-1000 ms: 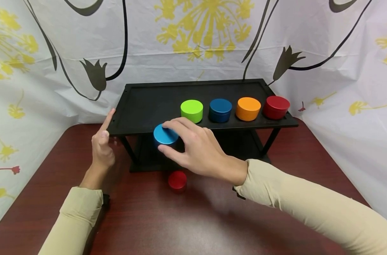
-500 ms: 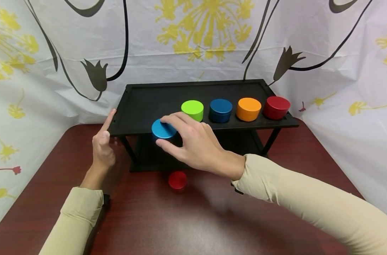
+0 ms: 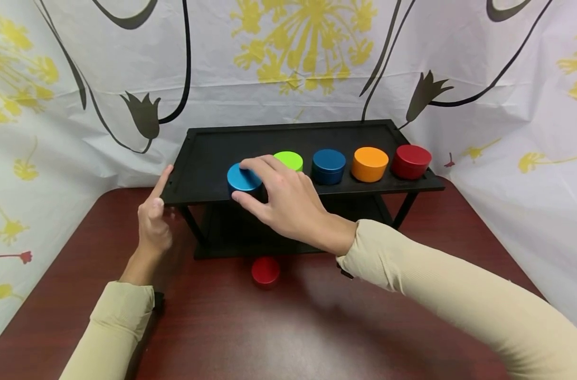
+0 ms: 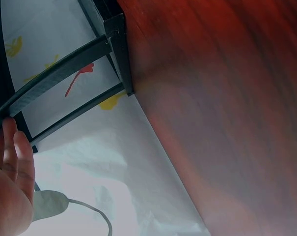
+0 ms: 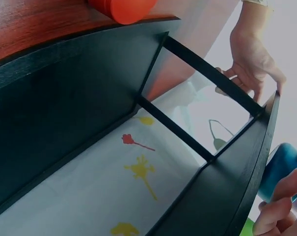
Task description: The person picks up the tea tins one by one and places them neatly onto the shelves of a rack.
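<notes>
My right hand [image 3: 288,198] grips a light blue round tin [image 3: 244,180] by its sides, thumb in front and fingers behind. The tin overlaps the front edge of the black two-tier shelf's top board [image 3: 221,148], left of a lime green tin [image 3: 290,159] that the hand partly covers. In the right wrist view, the blue tin [image 5: 281,169] appears close by the board's edge. My left hand [image 3: 154,227] touches the left end of the shelf, index finger straight along it. The left wrist view shows straight fingers [image 4: 24,162] at the shelf's frame.
Along the front of the top board stand a dark blue tin [image 3: 328,167], an orange tin [image 3: 369,164] and a red tin [image 3: 412,162]. Another red tin [image 3: 265,272] sits on the brown table [image 3: 221,327] before the shelf. A patterned white sheet [image 3: 269,100] hangs behind.
My right hand has raised the light blue tin, moving it slightly left and up to the top board's front edge. The left hand keeps its place at the shelf.
</notes>
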Motion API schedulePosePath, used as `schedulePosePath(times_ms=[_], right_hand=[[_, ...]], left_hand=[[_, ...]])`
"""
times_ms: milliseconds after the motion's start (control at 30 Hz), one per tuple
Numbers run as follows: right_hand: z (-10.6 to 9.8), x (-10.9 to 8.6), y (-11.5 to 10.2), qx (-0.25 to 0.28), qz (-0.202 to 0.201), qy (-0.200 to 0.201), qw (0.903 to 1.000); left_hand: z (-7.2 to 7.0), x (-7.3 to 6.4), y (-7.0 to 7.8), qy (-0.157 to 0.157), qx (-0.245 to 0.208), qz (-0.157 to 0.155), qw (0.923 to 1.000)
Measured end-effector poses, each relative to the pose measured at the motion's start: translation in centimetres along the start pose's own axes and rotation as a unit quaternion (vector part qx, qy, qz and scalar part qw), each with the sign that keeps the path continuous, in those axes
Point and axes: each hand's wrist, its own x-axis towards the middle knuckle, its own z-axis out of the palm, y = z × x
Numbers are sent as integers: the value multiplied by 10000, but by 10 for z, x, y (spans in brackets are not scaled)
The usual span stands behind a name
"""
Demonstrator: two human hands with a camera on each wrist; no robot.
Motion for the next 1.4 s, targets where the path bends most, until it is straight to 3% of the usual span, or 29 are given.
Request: schedulePosePath(times_ms=[500, 1067, 1400], right_hand=[[5, 13, 5, -76, 664, -64, 9977], [10, 21, -6, -243, 1267, -208, 9914], [11, 22, -4, -328, 1463, -356, 9881]], left_hand=[[0, 0, 0, -32, -31, -31, 10000], [0, 0, 1, 31, 40, 7, 10000], [0, -1, -1, 3, -59, 0, 10000]])
